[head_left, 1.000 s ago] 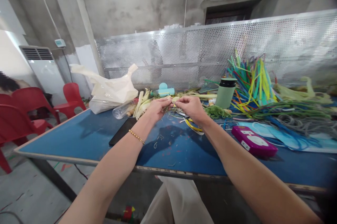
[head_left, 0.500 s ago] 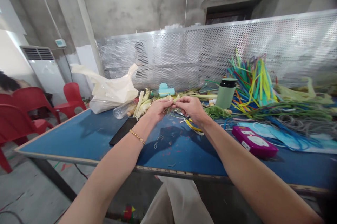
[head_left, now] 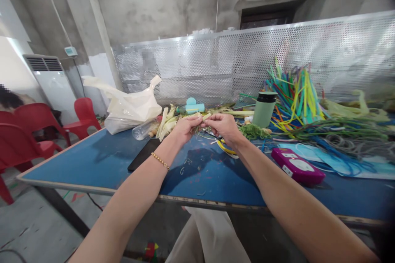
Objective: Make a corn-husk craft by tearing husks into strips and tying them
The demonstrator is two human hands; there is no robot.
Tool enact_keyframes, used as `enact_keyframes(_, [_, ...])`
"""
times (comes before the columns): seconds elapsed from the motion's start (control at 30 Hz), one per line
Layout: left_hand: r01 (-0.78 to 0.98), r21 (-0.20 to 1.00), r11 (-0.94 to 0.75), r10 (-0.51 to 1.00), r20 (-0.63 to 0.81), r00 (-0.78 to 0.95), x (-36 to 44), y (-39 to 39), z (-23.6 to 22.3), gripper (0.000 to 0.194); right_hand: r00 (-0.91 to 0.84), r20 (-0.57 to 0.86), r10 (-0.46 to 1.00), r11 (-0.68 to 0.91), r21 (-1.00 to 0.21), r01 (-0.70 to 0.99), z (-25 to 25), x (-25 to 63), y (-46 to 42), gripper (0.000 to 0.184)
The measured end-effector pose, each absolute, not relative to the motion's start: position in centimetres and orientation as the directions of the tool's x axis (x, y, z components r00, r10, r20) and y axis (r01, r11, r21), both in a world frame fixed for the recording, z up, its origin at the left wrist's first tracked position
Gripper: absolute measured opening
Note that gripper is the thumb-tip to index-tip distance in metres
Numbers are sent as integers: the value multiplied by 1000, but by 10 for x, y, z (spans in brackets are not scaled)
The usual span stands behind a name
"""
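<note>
Over the blue table, my left hand and my right hand meet with fingertips almost touching. Both are closed in a pinch on a pale yellow-green strip, which looks like dried husk; most of it is hidden by the fingers. Behind and left of my left hand lies a heap of similar pale husk-like strips. A yellow and white loop of cord rests on the table just under my right hand. Right of that hand is a tangle of green strands.
A white plastic bag, a clear bottle and a black flat object are on the left. To the right stand a green tumbler, a purple device, blue face masks and colourful strips. A perforated metal panel closes the back.
</note>
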State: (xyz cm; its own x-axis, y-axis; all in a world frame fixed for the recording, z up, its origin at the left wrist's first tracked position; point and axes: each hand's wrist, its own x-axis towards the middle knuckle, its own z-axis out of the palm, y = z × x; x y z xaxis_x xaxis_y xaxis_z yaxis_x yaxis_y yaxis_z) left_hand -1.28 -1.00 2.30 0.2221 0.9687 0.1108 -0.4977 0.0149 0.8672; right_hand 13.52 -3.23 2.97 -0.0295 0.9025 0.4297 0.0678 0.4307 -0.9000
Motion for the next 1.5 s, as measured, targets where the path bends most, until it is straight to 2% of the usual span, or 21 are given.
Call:
enact_keyframes(0.37, [-448,894,-15,973,117,199,-10,-16,26,10,-43,434,900,435,-886,158,31,135,-35,14])
enact_keyframes(0.63, [-483,876,-15,977,115,178,-7,-19,26,8,-47,440,897,441,-880,175,34,133,-39,16])
enact_keyframes(0.9, [-487,873,-35,973,142,184,-6,-18,26,6,-60,462,885,465,-870,162,34,134,-39,16])
enact_keyframes(1.3, [-500,861,-92,968,195,158,-5,-14,22,13,-27,443,896,440,-879,181,34,132,-38,15])
enact_keyframes(1.5, [-482,875,-35,961,162,225,-8,-18,27,12,31,424,905,416,-899,138,35,138,-32,8])
